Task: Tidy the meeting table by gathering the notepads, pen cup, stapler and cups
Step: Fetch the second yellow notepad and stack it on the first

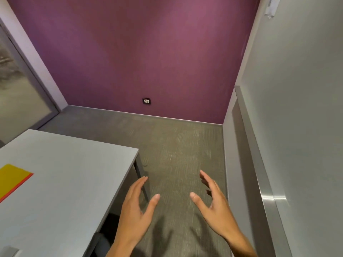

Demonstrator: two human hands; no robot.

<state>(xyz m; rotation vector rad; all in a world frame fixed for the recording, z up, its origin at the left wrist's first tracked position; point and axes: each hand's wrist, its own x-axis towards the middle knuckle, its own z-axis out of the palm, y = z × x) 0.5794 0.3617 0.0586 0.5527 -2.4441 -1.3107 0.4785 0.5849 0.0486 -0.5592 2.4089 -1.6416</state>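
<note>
The grey meeting table (74, 173) fills the lower left of the head view. A yellow notepad with an orange edge (13, 177) lies on it at the left frame edge, partly cut off. A pale grey object (8, 252) shows at the bottom left corner of the table, too cropped to identify. My left hand (136, 206) is held over the carpet just past the table's right edge, fingers apart and holding nothing. My right hand (213, 203) hovers to its right, also spread and holding nothing. No pen cup, stapler or cups are in view.
Grey carpet (176, 145) stretches ahead to a purple wall (139, 52) with a wall socket (146, 101). A grey wall with a metal rail (269, 197) runs close on the right. A frosted glass door (20, 93) stands at the far left. A table leg (142, 175) drops below the table's corner.
</note>
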